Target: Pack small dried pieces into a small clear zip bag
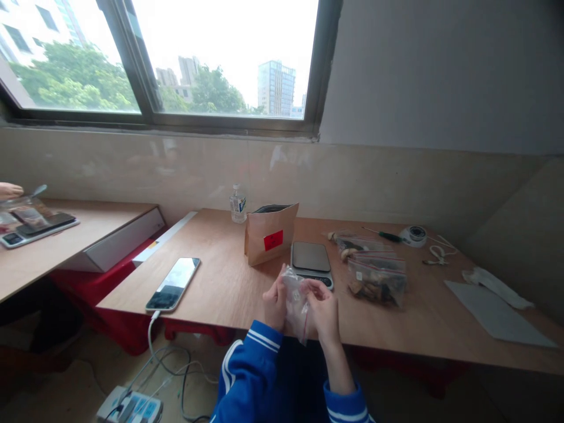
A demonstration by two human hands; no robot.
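Between my hands, over the table's front edge, is a clear zip-lock bag (296, 305) with a red strip along one side. My left hand (275, 299) grips its left side, and the fingers of my right hand (321, 302) pinch its right side near the top. Whether anything is inside the bag I cannot make out. Just beyond my hands lies a small kitchen scale (311, 258) with nothing on its plate. A brown paper pouch (269, 238) with a red label stands upright and open-topped left of the scale. To the right sits a zip-lock bag of brown dried pieces (376, 285).
Another filled bag (352, 245), a green-handled screwdriver (388, 235) and a white dome camera (414, 236) lie at back right. A phone (174, 285) charges at left; a bottle (238, 205) stands behind. Another person's hand (9, 190) is at the far-left table.
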